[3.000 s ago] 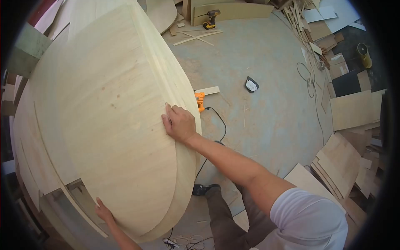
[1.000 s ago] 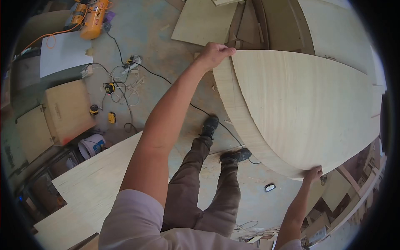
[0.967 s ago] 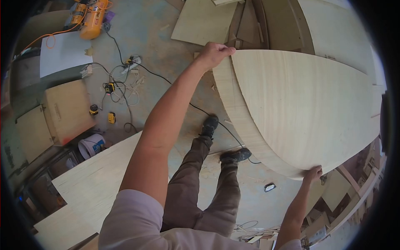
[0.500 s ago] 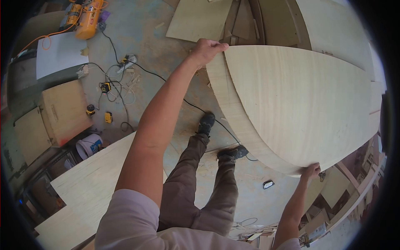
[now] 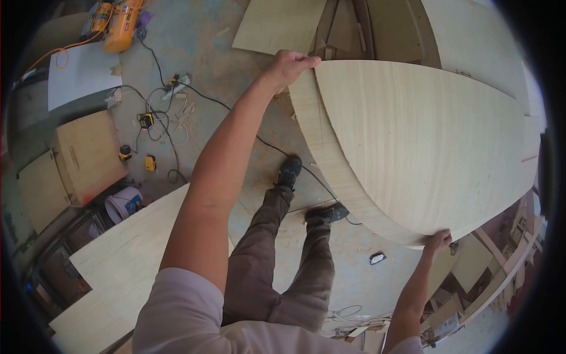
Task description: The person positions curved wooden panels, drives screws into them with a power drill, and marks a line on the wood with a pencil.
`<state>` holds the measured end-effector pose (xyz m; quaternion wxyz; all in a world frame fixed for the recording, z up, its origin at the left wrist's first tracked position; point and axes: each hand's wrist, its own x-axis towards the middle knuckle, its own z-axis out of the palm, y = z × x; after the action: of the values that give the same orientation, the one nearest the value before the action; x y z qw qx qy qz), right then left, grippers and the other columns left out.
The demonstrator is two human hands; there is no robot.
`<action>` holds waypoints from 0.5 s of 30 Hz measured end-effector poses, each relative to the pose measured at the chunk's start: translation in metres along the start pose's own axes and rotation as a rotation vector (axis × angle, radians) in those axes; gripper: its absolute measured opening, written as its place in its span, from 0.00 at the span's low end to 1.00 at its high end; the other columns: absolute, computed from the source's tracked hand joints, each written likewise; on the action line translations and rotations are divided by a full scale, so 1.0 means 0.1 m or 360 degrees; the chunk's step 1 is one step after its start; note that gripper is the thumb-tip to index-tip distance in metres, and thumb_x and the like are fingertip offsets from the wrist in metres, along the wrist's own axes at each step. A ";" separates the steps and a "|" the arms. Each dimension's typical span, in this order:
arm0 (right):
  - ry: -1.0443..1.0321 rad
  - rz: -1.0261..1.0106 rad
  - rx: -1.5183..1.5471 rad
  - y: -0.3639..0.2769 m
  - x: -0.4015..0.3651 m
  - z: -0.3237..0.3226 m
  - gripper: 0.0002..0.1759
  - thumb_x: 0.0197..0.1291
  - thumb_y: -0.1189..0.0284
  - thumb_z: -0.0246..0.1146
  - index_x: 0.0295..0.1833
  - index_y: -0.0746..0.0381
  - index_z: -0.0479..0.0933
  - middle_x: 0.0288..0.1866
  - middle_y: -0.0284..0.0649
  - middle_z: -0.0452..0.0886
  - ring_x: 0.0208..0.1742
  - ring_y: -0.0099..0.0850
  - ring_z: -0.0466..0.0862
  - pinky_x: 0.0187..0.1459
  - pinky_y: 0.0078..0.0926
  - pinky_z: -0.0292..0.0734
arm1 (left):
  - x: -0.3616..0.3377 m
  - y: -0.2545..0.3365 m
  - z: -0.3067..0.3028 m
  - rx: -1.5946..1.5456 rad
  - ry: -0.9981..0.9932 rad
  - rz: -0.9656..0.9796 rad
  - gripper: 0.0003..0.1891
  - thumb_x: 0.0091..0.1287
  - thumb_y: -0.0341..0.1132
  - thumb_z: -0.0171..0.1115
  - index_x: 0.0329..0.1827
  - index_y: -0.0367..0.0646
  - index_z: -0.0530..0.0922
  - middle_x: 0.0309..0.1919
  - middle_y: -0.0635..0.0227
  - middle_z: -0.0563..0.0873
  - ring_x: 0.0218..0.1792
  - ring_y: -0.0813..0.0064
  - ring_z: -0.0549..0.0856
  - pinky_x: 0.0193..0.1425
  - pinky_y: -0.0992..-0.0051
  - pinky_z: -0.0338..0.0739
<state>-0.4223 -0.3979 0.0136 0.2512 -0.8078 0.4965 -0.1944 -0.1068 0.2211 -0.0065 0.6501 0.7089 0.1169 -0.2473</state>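
Observation:
A large pale plywood sheet (image 5: 413, 141) fills the right side of the view and looks curved through the lens. Beneath its left edge, a second plywood sheet (image 5: 330, 144) sticks out as a strip. My left hand (image 5: 289, 68) is closed on the far left corner, thumb on top and fingers underneath. At the near edge, my right hand (image 5: 438, 241) grips the sheet, its fingers partly hidden. Whether each hand holds one sheet or both cannot be made out.
Black cables (image 5: 265, 141) cross the floor close to my shoes (image 5: 327, 213). An orange air compressor (image 5: 122, 26) stands at the far left. Another plywood panel (image 5: 130, 253) lies at the near left. Wood offcuts (image 5: 471, 265) are piled at the right, and a small white-and-black object (image 5: 377, 258) lies on the floor.
The whole view has shifted slightly, with the floor items a little further left. Both hands keep their hold, and the sheets hardly move.

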 end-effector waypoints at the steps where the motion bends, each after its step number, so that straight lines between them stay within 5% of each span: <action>1: -0.0001 -0.0001 0.0000 -0.01 0.00 0.01 0.22 0.71 0.57 0.54 0.48 0.70 0.71 0.31 0.36 0.73 0.32 0.25 0.70 0.35 0.27 0.69 | 0.00 0.00 0.00 -0.0007 -0.0002 0.0010 0.21 0.64 0.45 0.68 0.46 0.31 0.83 0.42 0.66 0.86 0.44 0.81 0.81 0.51 0.77 0.74; 8: 0.0002 -0.0013 0.0088 0.03 0.03 0.02 0.23 0.70 0.58 0.54 0.48 0.72 0.71 0.32 0.37 0.73 0.33 0.25 0.70 0.36 0.27 0.69 | -0.07 0.07 -0.01 -0.0365 -0.0085 -0.0096 0.29 0.69 0.54 0.60 0.52 0.30 0.81 0.48 0.58 0.85 0.51 0.73 0.81 0.60 0.73 0.72; 11: -0.0104 0.0135 0.0056 0.14 0.13 0.00 0.28 0.66 0.56 0.53 0.55 0.72 0.70 0.49 0.47 0.78 0.49 0.35 0.76 0.53 0.34 0.72 | -0.04 0.03 -0.04 -0.0307 -0.0086 -0.0145 0.32 0.72 0.57 0.54 0.55 0.30 0.79 0.50 0.56 0.84 0.53 0.70 0.81 0.63 0.71 0.70; 15: -0.0081 0.0054 -0.0048 0.25 0.22 0.02 0.29 0.67 0.55 0.52 0.56 0.73 0.70 0.51 0.49 0.77 0.50 0.37 0.76 0.53 0.35 0.72 | -0.04 0.01 -0.02 0.0036 -0.0044 -0.0024 0.31 0.71 0.56 0.56 0.55 0.30 0.79 0.50 0.56 0.84 0.55 0.71 0.80 0.64 0.70 0.69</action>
<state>-0.4292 -0.4273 -0.0014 0.2550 -0.8077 0.5064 -0.1619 -0.1093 0.2237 -0.0040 0.6417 0.7118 0.1103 -0.2633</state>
